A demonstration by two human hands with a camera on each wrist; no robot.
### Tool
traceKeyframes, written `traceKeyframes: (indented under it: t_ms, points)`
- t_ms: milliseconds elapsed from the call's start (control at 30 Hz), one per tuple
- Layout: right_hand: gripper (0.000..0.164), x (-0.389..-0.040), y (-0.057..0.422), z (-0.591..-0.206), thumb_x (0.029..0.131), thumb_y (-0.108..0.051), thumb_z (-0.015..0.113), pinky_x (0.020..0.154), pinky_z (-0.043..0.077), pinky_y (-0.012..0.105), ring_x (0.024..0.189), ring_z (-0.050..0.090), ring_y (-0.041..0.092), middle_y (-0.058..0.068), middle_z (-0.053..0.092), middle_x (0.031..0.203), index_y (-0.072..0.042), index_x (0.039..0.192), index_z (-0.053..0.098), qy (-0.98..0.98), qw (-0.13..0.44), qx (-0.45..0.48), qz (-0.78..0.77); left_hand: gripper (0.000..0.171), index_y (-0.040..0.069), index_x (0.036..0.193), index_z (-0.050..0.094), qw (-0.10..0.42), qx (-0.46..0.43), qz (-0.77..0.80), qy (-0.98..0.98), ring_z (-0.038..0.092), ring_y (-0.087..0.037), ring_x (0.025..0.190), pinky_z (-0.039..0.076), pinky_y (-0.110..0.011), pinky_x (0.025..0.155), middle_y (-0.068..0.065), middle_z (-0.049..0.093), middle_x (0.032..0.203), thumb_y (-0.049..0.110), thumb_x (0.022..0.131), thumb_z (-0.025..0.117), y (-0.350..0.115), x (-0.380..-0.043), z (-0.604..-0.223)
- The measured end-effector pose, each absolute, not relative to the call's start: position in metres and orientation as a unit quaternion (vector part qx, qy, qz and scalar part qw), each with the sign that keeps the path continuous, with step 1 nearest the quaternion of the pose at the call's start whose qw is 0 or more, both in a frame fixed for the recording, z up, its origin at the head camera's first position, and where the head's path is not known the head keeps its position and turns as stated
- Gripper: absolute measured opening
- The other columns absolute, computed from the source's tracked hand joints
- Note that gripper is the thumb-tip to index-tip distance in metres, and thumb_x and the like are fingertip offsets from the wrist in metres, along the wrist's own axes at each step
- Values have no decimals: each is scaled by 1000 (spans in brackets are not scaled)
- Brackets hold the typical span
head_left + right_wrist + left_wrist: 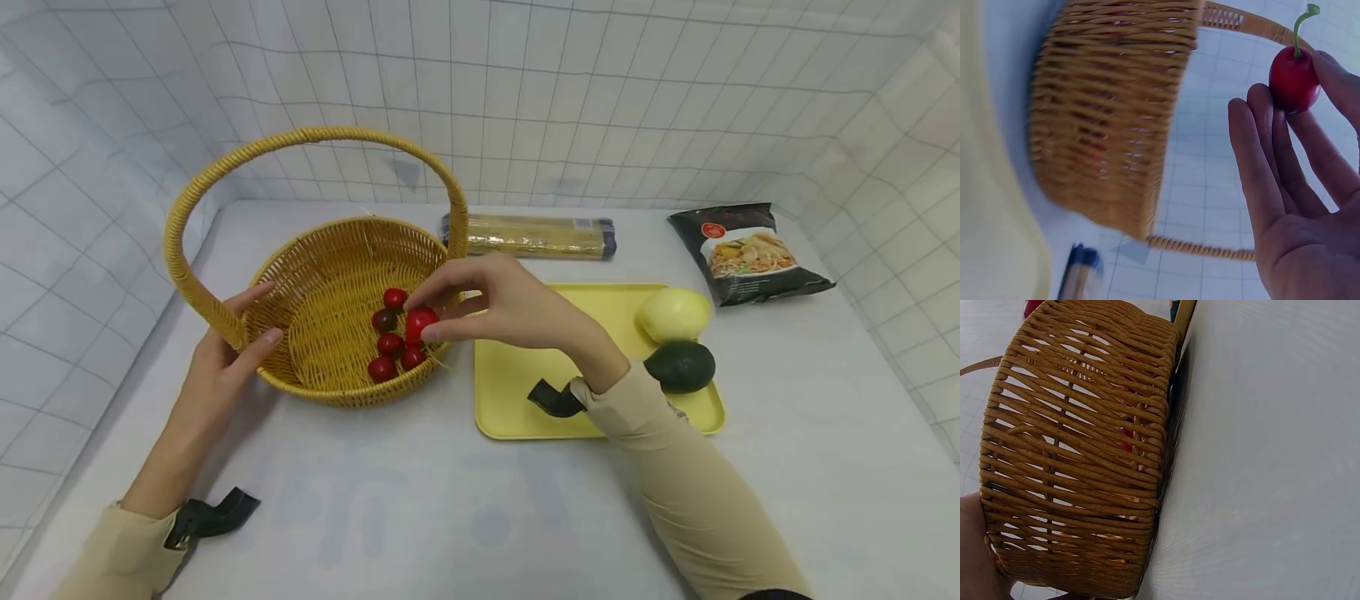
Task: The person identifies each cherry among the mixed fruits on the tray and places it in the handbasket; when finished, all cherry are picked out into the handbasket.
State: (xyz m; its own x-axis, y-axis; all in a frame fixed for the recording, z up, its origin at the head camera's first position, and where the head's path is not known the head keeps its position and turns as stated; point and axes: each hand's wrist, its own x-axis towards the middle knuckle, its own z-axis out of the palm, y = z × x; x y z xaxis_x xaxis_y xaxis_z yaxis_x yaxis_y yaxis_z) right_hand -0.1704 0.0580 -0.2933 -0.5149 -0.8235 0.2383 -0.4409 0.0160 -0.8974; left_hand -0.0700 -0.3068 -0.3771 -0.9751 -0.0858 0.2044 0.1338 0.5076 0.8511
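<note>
A round yellow wicker basket (318, 329) with a tall arched handle stands at the left, its woven side (1079, 450) filling much of the left wrist view. My left hand (213, 367) grips its left rim near the handle's foot, the thumb reaching over the edge. Between thumb and fingertips, my right hand (517, 304) pinches a red cherry (1294, 80) with a green stem. In the head view that cherry overlaps the inside of the basket near its right rim. Several dark red cherries (384, 368) lie together on the basket's right side.
To the right, a yellow tray (525, 408) carries a pale yellow-green fruit (673, 315) and a dark green avocado-like fruit (681, 367). Behind it lies a long gold-coloured packet (532, 237) with dark ends. A black noodle packet (750, 254) is at the back right.
</note>
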Motion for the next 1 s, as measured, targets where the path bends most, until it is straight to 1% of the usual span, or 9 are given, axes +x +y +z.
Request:
traceKeyframes:
  t_ms: [167, 433, 567, 633, 700, 767, 867, 933, 1000]
  points:
    - [30, -175, 32, -286, 93, -13, 82, 94, 60, 39, 107, 70, 15, 0, 75, 118, -9, 122, 76, 668, 161, -467, -557, 62, 27, 165, 38, 109, -14, -497, -861, 31, -6, 152, 23, -23, 117, -1, 37, 169, 18, 108, 59, -309, -69, -376]
    - [29, -179, 7, -282, 94, -15, 82, 94, 59, 36, 107, 69, 12, 2, 74, 118, -8, 121, 76, 685, 138, -451, -555, 62, 26, 165, 38, 109, -18, -499, -860, 33, -5, 150, 26, -22, 115, -2, 38, 168, 17, 107, 59, -311, -69, -375]
    - [27, -181, 4, -290, 94, -23, 82, 93, 58, 35, 104, 68, 5, -6, 75, 111, -13, 118, 78, 732, 88, -435, -516, 62, 26, 164, 39, 110, -19, -495, -861, 34, -7, 151, 26, -22, 115, -3, 38, 168, 18, 107, 60, -309, -70, -375]
    - [24, -181, 3, -295, 94, -26, 82, 93, 57, 37, 101, 67, 3, -10, 75, 106, -16, 116, 78, 754, 58, -424, -498, 62, 27, 164, 39, 109, -15, -492, -864, 34, -8, 151, 26, -22, 115, -4, 38, 168, 19, 107, 60, -309, -70, -375]
    - [22, -181, 2, -299, 95, -28, 81, 93, 55, 41, 97, 67, 3, -11, 75, 101, -18, 114, 78, 764, 42, -407, -498, 62, 27, 164, 39, 110, -13, -491, -864, 34, -8, 151, 26, -22, 115, -5, 38, 168, 19, 107, 61, -309, -70, -376]
    - [22, -181, -1, -303, 95, -29, 80, 94, 54, 42, 93, 68, 5, -9, 76, 99, -17, 114, 79, 771, 37, -386, -505, 61, 26, 164, 40, 112, -12, -492, -863, 33, -7, 151, 26, -22, 115, -5, 38, 168, 19, 107, 61, -309, -69, -376]
    - [26, -180, -5, -307, 99, -31, 76, 94, 54, 36, 93, 71, 7, -4, 78, 103, -14, 118, 78, 781, 45, -349, -516, 61, 26, 164, 40, 113, -13, -494, -862, 33, -7, 150, 26, -22, 115, -6, 38, 167, 18, 107, 61, -310, -69, -376]
    - [29, -180, -6, -308, 103, -32, 71, 92, 55, 30, 94, 74, 9, -1, 79, 105, -11, 123, 76, 781, 61, -326, -530, 61, 26, 164, 40, 111, -13, -496, -861, 33, -7, 150, 26, -23, 115, -5, 38, 168, 18, 107, 61, -310, -70, -376]
    - [32, -181, -5, -307, 107, -33, 65, 91, 57, 27, 95, 76, 11, 3, 80, 107, -9, 126, 74, 774, 78, -311, -547, 62, 27, 164, 40, 108, -13, -496, -861, 33, -7, 150, 26, -23, 115, -4, 38, 167, 19, 107, 61, -310, -70, -376]
